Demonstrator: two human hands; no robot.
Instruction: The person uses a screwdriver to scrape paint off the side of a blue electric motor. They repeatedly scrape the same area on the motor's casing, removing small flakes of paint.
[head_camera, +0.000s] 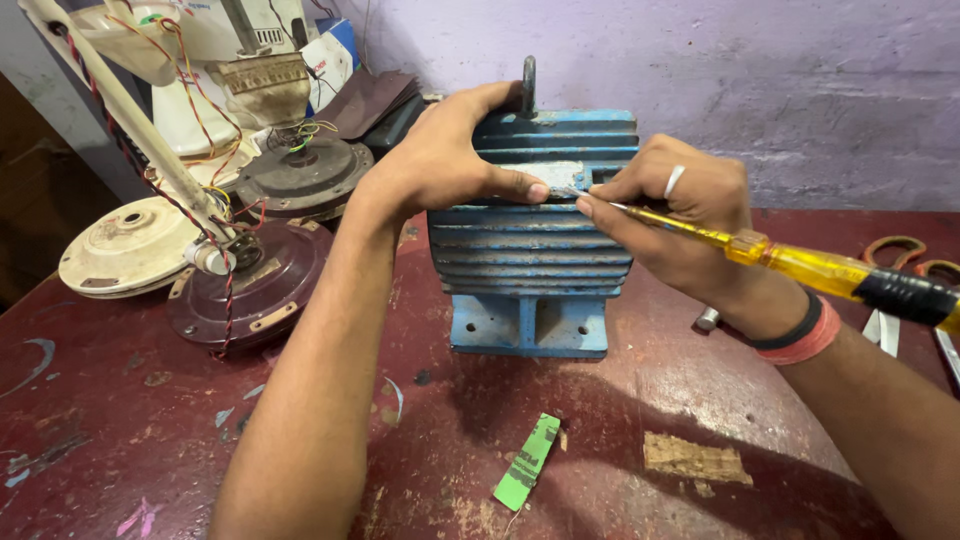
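Red workbench (150, 420) | left hand (440, 160) grips blue motor (530, 250) | right hand (680, 215) pinches screwdriver (800, 265)

Even, fairly bright light, soft shadows under the arms, sharp focus.

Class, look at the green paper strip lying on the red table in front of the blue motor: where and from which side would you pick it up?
Probably pinch the green paper strip at its near, lower end, coming from the viewer's side. It lies flat on the table with its length angled away toward the blue motor, so that end is nearest and has bare table around it.
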